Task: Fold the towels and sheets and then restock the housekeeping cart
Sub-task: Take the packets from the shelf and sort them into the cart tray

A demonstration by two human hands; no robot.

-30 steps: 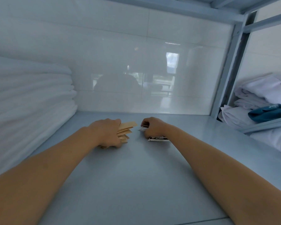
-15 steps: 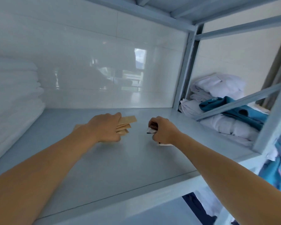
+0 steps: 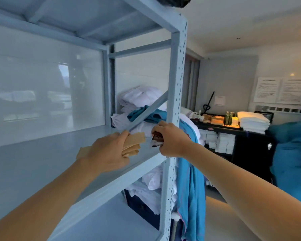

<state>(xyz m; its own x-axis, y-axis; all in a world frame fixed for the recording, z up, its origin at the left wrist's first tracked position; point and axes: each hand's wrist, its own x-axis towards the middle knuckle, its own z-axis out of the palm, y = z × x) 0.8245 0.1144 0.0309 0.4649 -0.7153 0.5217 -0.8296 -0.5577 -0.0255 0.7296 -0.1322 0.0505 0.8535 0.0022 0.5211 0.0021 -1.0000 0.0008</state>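
Both hands were above the pale blue shelf (image 3: 33,164). The left hand (image 3: 109,153) gripped a fan of tan packets (image 3: 134,143), fingers curled round them; the right hand (image 3: 172,139) pinched a dark sachet (image 3: 157,138). Far right stood the housekeeping cart (image 3: 247,146) bearing folded white towels (image 3: 253,121).

My left hand (image 3: 109,153) covers the middle of the tan packets (image 3: 134,142), so I can't count them, and my right hand (image 3: 172,139) hides most of a dark sachet (image 3: 157,138) whose print is unreadable. The wall notices (image 3: 280,90) are too blurred to read, and the picture's right edge cuts off a person in teal (image 3: 292,153).
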